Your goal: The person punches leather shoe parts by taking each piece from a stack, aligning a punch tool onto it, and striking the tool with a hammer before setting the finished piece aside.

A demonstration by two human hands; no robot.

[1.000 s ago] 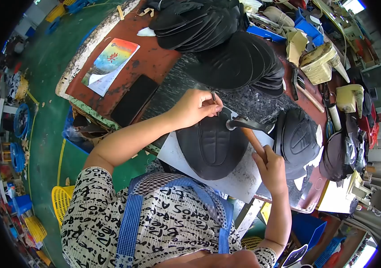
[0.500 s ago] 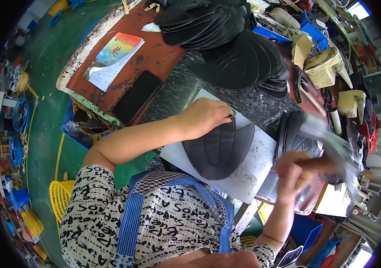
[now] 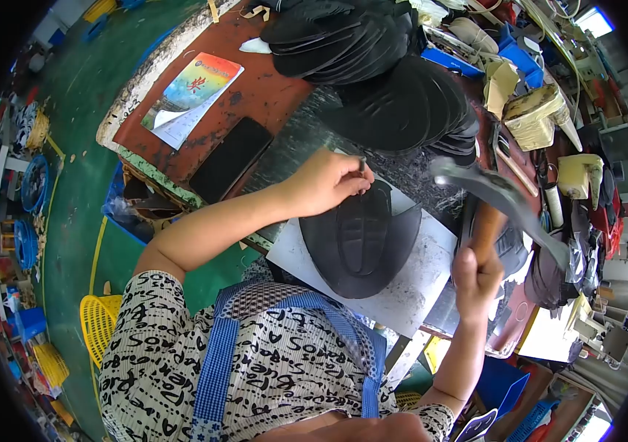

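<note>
A black shoe-upper piece (image 3: 362, 247), curved and with a raised panel in its middle, lies on a white board (image 3: 406, 302). At its top edge my left hand (image 3: 329, 182) pinches a short dark punch (image 3: 363, 164) upright between thumb and fingers; its lower end is hidden. My right hand (image 3: 477, 283) is wrapped round the wooden handle (image 3: 488, 230) of a hammer (image 3: 502, 188). The long metal head is raised to the right of the black piece, a little blurred by motion.
Stacks of similar black pieces (image 3: 402, 103) stand behind the board. A black phone (image 3: 231, 158) and a colourful booklet (image 3: 195, 92) lie on the red tabletop (image 3: 273, 96) at the left. Tools and yellow-wrapped forms (image 3: 535, 121) crowd the right side.
The hammer has swung left and its head now shows more clearly. My left hand has shifted slightly left and up, bringing the punch into view.
</note>
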